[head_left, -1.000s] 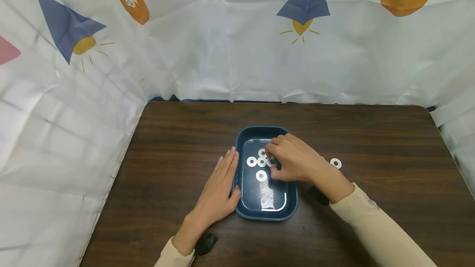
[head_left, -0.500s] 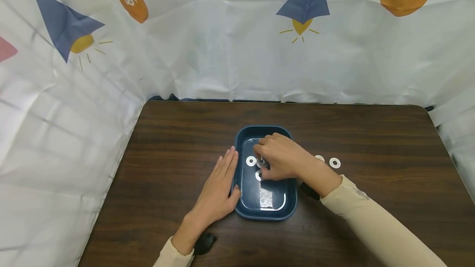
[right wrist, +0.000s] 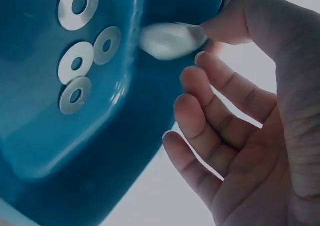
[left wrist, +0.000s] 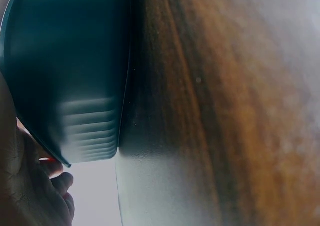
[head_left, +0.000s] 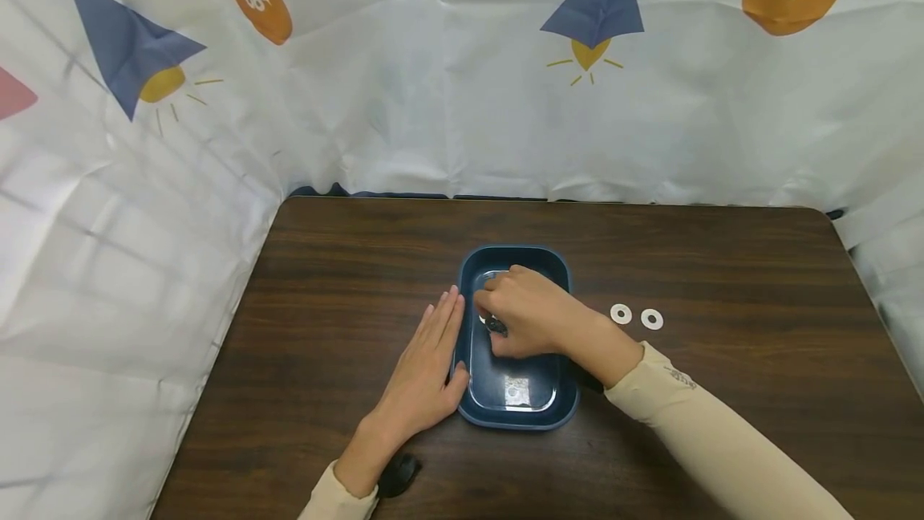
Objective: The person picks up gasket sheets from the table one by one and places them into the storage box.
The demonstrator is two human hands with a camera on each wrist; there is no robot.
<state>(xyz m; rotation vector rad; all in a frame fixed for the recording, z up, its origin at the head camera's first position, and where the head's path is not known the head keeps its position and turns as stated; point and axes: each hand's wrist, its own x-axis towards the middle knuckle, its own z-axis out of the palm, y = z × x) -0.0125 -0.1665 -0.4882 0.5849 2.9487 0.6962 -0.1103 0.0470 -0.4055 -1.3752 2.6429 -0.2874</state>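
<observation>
A dark blue rectangular tray (head_left: 518, 425) lies on the table. My left hand (head_left: 426, 375) rests along its left side, fingers straight and together, thumb at the rim. In the left wrist view, the fingers show beside the tray's outer wall (left wrist: 65, 81). Over the tray's inside is my right hand (head_left: 530, 311). In the right wrist view, its thumb and forefinger pinch a flat metal washer (right wrist: 172, 40), which is blurred. Several more washers (right wrist: 66, 72) lie on the tray floor, two of them overlapping. In the head view the right hand hides most of these.
Two washers (head_left: 629, 314) lie side by side on the brown wooden table (head_left: 722, 279), right of the tray. A white curtain (head_left: 462, 119) printed with lamps hangs behind the table's far edge. A black wrist device (head_left: 399, 473) sits on the left wrist.
My right hand has shifted left across the tray, covering washers that showed earlier. Its forearm has uncovered the second washer on the table. My left hand stays in place.
</observation>
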